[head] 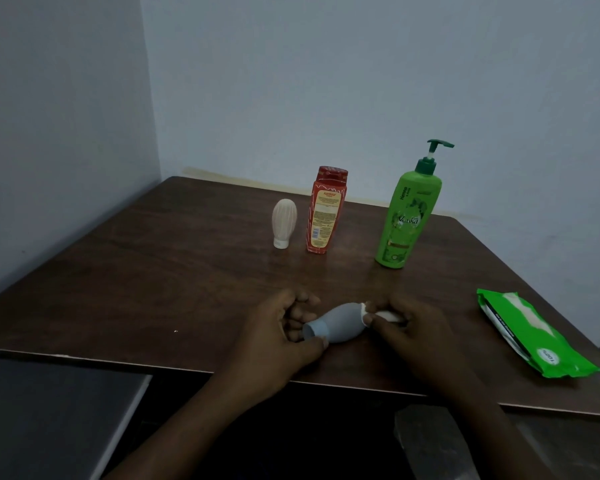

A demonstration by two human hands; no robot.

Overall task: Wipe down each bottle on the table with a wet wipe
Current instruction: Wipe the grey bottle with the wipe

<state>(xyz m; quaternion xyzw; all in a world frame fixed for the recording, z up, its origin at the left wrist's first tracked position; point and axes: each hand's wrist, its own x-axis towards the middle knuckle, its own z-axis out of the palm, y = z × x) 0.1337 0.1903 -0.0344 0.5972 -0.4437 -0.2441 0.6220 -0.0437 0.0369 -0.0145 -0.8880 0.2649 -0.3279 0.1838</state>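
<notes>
Left hand: your fingers curl closed around something, thumb underneath.
Right hand: your fingertips pinch together, pointing left.

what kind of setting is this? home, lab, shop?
Probably a plain room in a home, though I can't be sure: a brown wooden table pushed into a corner of bare pale walls, holding toiletries such as a green pump bottle and a red bottle, plus a green wet wipe pack.
</notes>
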